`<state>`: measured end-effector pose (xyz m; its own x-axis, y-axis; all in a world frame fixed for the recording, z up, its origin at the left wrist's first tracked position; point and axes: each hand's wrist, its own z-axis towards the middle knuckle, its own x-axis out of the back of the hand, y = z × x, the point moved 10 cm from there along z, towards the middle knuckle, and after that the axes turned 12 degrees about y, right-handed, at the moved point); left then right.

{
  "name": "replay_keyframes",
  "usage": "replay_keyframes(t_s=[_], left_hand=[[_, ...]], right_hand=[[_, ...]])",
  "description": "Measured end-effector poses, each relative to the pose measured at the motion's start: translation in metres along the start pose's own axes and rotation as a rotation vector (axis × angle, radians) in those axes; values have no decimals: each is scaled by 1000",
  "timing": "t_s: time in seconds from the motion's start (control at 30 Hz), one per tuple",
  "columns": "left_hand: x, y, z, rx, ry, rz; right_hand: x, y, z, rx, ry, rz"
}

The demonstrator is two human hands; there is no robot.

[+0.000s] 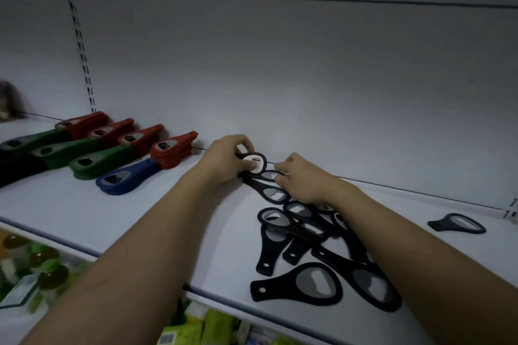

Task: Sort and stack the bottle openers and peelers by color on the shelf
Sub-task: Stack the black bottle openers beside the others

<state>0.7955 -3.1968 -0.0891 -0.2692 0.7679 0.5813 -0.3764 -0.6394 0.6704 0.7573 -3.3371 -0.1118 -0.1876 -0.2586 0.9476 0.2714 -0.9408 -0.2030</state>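
Several black bottle openers (297, 230) lie scattered on the white shelf (140, 218) in front of me. My left hand (224, 159) grips one black opener (255, 161) by its round head, near the shelf's back wall. My right hand (301, 176) rests with curled fingers on another black opener (270, 175) just below it; whether it grips that one is unclear. To the left stand sorted stacks: red openers (171, 152), green openers (92, 165), a blue stack (123, 179) and a dark stack (16, 168) at the far left.
A lone black opener (458, 223) lies apart at the right, near a shelf bracket (511, 210). A slotted upright (80, 42) runs up the back wall. Below the shelf's front edge sit bottles (36, 260) and green packages (207, 325).
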Motion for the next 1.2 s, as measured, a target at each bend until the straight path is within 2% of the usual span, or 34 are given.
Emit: replay_keyframes(t_s=[0.13, 0.23, 0.37, 0.47, 0.53, 0.63, 0.73, 0.83, 1.0, 1.1, 1.2], left_hand=[[19, 10, -5, 130, 150, -401], [27, 8, -8, 248, 207, -628], [29, 13, -14, 292, 176, -822], [19, 14, -19, 378, 119, -971], [10, 16, -24, 440, 80, -1065], [-4, 19, -29, 507, 25, -1137], [-15, 26, -34, 485, -69, -1055], [-25, 40, -42, 431, -188, -977], [-43, 60, -59, 460, -398, -1044], [-39, 59, -57, 373, -368, -957], [-30, 47, -49, 381, -237, -917]], right_hand=[[5, -1, 4, -30, 1, 0], [26, 14, -4, -116, 55, 173], [48, 53, -38, -326, 296, 478], [50, 72, -60, -492, 363, 852], [57, 75, -63, -537, 426, 1075], [60, 60, -61, -544, 423, 1314], [56, 41, -59, -504, 353, 1446], [50, 29, -56, -484, 300, 1416], [43, 22, -58, -459, 304, 1232], [49, 19, -60, -401, 312, 1076], [63, 21, -61, -307, 274, 758]])
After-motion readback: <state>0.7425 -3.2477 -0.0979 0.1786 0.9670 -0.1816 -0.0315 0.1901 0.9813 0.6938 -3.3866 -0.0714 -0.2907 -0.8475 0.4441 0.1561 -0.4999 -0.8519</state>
